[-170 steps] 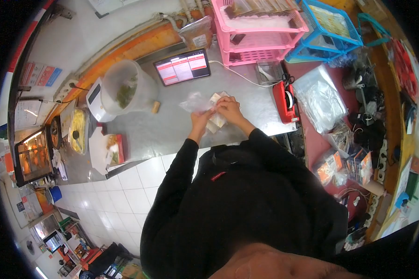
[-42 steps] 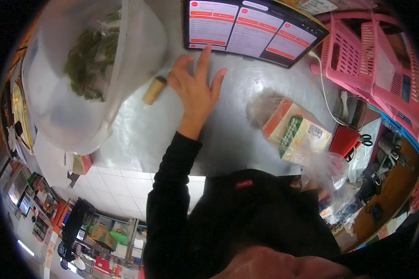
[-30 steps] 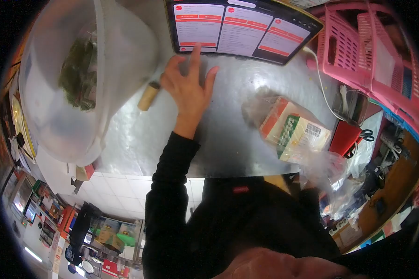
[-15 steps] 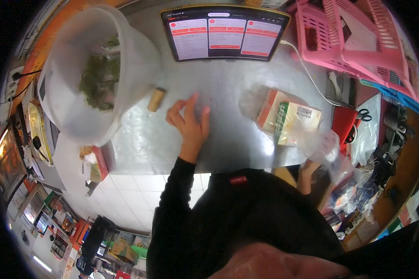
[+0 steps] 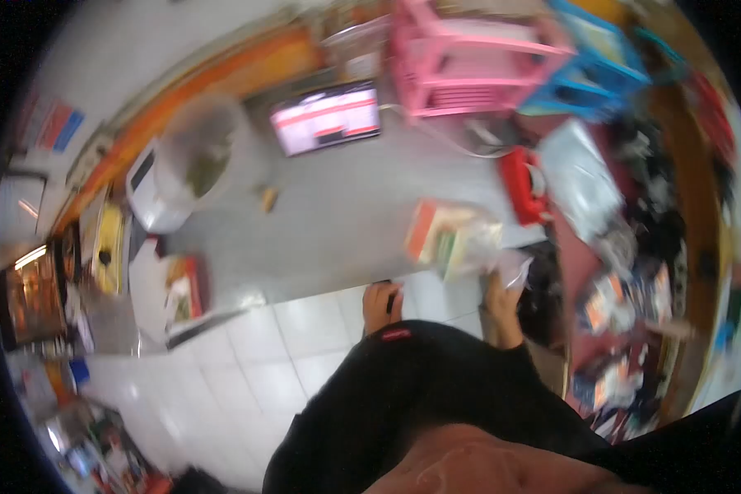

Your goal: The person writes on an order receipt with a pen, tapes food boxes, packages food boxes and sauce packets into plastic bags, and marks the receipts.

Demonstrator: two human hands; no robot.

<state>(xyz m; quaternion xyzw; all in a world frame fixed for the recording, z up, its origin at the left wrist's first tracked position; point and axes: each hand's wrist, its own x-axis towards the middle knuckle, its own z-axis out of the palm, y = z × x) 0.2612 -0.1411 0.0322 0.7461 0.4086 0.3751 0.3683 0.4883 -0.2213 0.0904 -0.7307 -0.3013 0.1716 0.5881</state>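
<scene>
The picture is blurred by motion. My left hand (image 5: 383, 305) is by my body at the counter's front edge, its fingers curled around a small dark thing too blurred to identify. On the right, my right hand (image 5: 504, 309) is closed on the gathered top of a clear plastic bag (image 5: 477, 240). Inside that bag are cartons (image 5: 438, 230) with red, white and green parts, close to the front edge of the metal counter (image 5: 321, 239). Farther back on the counter stands a lit tablet (image 5: 327, 119).
A translucent tub (image 5: 210, 152) with green contents stands at the left, with a small brown roll (image 5: 268, 199) beside it. An open box (image 5: 185, 288) sits front left. At the right are a red tape dispenser (image 5: 523, 185), clear bags (image 5: 580, 177), and pink (image 5: 477, 74) and blue (image 5: 593, 66) racks.
My left hand has drawn back from near the tablet to my body and its fingers have closed. The bagged cartons are now nearer the counter's front edge. The view has widened.
</scene>
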